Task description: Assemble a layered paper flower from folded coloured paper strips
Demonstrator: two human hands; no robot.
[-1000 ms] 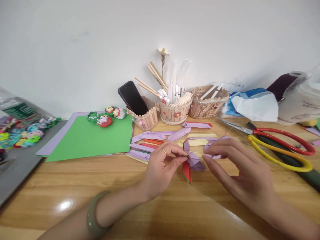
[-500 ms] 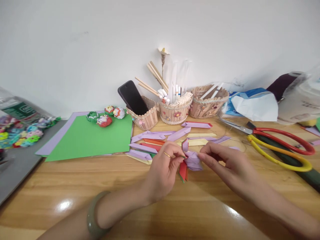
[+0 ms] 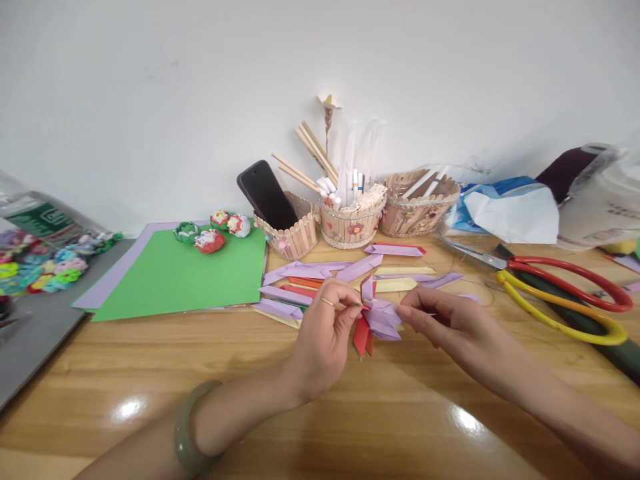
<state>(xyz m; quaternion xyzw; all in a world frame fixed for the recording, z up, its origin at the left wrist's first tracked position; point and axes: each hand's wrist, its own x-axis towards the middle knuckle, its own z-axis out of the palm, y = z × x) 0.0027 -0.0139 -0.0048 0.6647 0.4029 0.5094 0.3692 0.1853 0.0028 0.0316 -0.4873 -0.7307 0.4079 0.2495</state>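
Observation:
A bunch of folded paper strips, purple with red, orange and green ones, is held just over the wooden table. My left hand pinches its left end between thumb and index finger; a small green tip shows at the fingertips. On the other side, my right hand has its thumb and index finger closed on the purple part's right edge. Behind my hands lie several loose folded strips in purple, yellow, red and orange.
Green paper sheets lie left, with small paper flowers on them. Decorated stick baskets stand by the wall, one holding a phone. Scissors with red and yellow handles lie right. A grey board carries colourful pieces.
My left hand and the bunch have turned slightly, and the red and orange strips have swung a little to the left. My right hand stays at the purple edge.

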